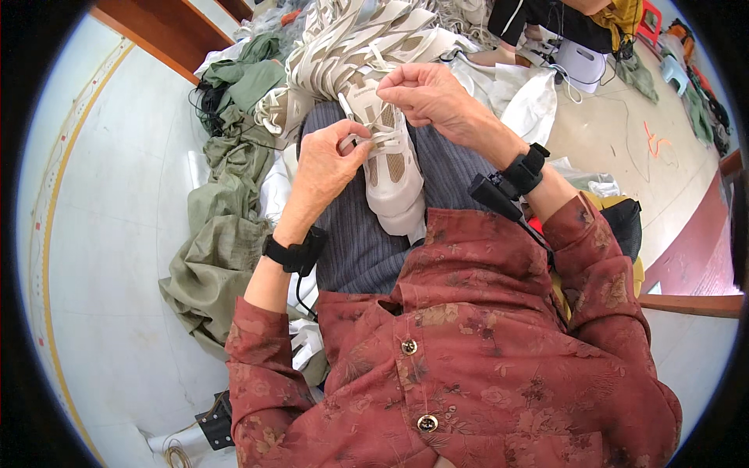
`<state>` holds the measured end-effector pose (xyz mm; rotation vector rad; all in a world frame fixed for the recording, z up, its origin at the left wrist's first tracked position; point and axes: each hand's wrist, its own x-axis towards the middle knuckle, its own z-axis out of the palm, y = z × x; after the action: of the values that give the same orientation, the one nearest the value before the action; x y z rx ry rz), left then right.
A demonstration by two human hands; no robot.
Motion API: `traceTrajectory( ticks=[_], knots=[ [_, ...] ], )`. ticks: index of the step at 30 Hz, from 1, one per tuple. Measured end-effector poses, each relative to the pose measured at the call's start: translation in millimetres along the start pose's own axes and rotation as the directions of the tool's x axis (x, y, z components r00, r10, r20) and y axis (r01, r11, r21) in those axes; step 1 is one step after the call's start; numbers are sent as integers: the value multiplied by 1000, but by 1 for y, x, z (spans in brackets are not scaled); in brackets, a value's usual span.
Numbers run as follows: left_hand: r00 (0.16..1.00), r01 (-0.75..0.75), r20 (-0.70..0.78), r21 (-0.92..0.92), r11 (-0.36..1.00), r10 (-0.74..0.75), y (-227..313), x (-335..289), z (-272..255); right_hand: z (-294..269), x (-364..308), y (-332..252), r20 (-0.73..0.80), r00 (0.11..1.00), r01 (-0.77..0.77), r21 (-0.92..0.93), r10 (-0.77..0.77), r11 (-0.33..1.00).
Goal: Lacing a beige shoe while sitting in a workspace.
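A white and beige sneaker (394, 195) rests on my lap over the dark striped trousers (343, 234), its toe toward me. Pale shoelace (384, 140) crosses its upper in several rows. At the shoe's left side, my left hand (331, 160) is closed, thumb and forefinger pinching a loop of that lace. My right hand (437, 101) hovers over the tongue (363, 95) at the far end, thumb and forefinger pressed together on the lace; the strand there is thin and hard to make out. Both wrists wear black straps.
Beyond my knees lies a big heap of similar pale sneakers (343, 54). Olive-green cloth (222, 249) is piled at left, white cloth (530, 101) at right. Farther right are a white plastic stool (580, 66), another person's leg (499, 54) and loose orange string (654, 140) on the floor.
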<state>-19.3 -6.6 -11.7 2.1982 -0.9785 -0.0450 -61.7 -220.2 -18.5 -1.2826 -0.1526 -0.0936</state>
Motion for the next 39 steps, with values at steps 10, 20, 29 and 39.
traceTrajectory(
  ticks=[10,20,29,39],
  knots=[
    [966,-221,-12,486,845,260,5,1,3,4,-5,-3,-41,999,-8,-118,3,993],
    [963,90,256,-2,996,-86,-14,25,-11,2,-5,0,-69,997,-32,-104,25,994],
    [978,-96,201,163,982,62,-5,18,-11,-5,-7,4,-50,998,-32,-80,28,996],
    [919,-205,-215,455,867,330,-6,1,18,-3,-5,16,175,971,237,-665,-160,708]
  ],
)
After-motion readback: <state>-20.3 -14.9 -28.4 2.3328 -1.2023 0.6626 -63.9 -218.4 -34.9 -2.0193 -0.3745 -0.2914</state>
